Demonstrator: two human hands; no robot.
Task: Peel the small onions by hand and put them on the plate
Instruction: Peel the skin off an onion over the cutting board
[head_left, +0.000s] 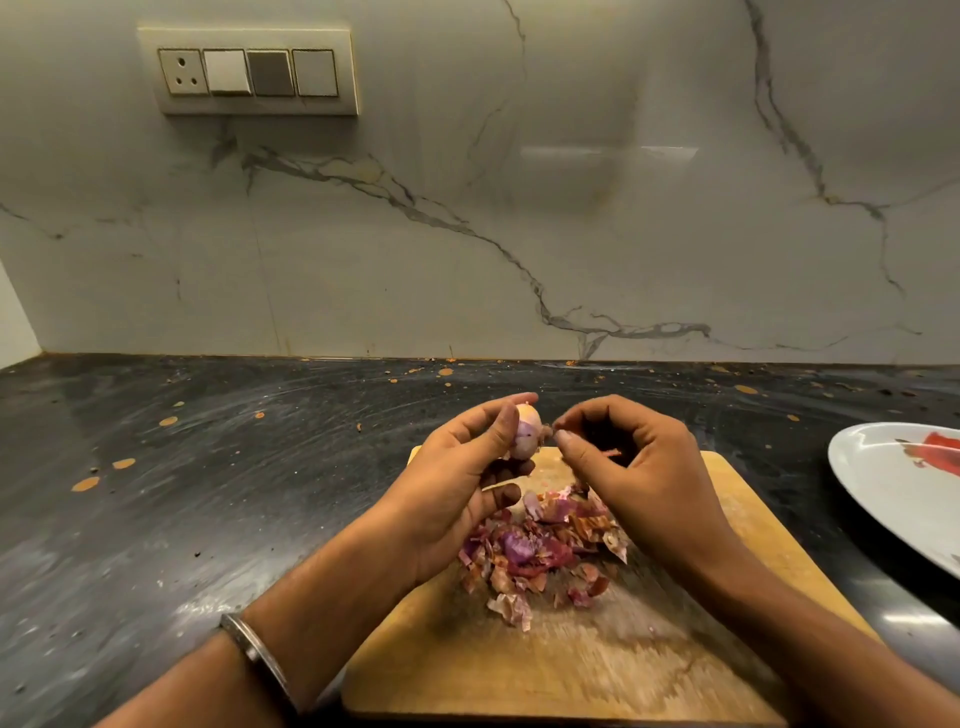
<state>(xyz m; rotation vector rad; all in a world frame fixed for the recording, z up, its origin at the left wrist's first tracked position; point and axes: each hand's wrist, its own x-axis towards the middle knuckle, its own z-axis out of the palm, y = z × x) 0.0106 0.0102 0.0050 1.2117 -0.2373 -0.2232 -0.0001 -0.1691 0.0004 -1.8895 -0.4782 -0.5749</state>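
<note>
**Onion peeled over a speckled black worktop**

The left hand (457, 483) gripped a small onion (525, 432) above the wooden chopping board (597, 654); the right hand (631, 467) pinched its skin. Peelings (540, 551) littered the board. A white plate (893, 493) sat at the worktop's (182, 493) right edge, below a marble wall (519, 208) with a switch panel (248, 70).

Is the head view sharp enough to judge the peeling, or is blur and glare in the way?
Head view: onion and both hands fairly sharp; cutting board smeared by motion blur near the bottom; glare on the marble wall; wide-angle bending at the plate.
</note>
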